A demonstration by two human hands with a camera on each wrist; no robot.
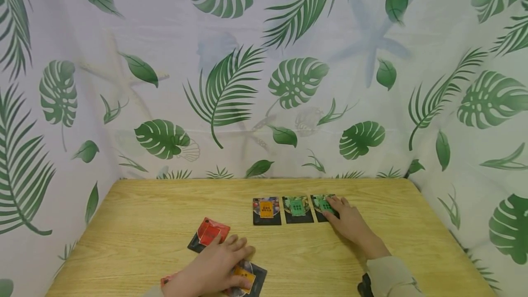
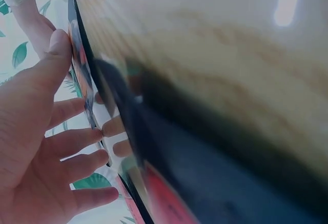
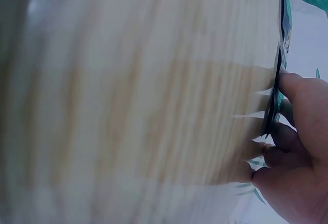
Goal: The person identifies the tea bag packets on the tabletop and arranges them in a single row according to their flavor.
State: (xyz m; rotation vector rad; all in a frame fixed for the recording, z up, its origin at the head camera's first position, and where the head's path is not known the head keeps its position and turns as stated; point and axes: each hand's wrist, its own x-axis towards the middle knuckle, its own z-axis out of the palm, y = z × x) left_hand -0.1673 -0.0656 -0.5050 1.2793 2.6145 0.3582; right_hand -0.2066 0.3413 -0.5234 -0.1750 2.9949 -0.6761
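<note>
My left hand is spread palm down, its thumb resting on a flat black packet with an orange label. In the left wrist view that thumb meets the packet's face while the other fingers fan out. A red-labelled packet lies tilted beside the left fingers. My right hand has its thumb and index finger on the right part of a green-labelled packet, partly covering it. In the right wrist view the remaining fingertips reach the table past the packet's edge.
Another green-labelled packet and an orange-labelled packet make a row left of the right hand. A red packet peeks out behind the left wrist. Leaf-printed cloth walls the wooden table at the back and sides.
</note>
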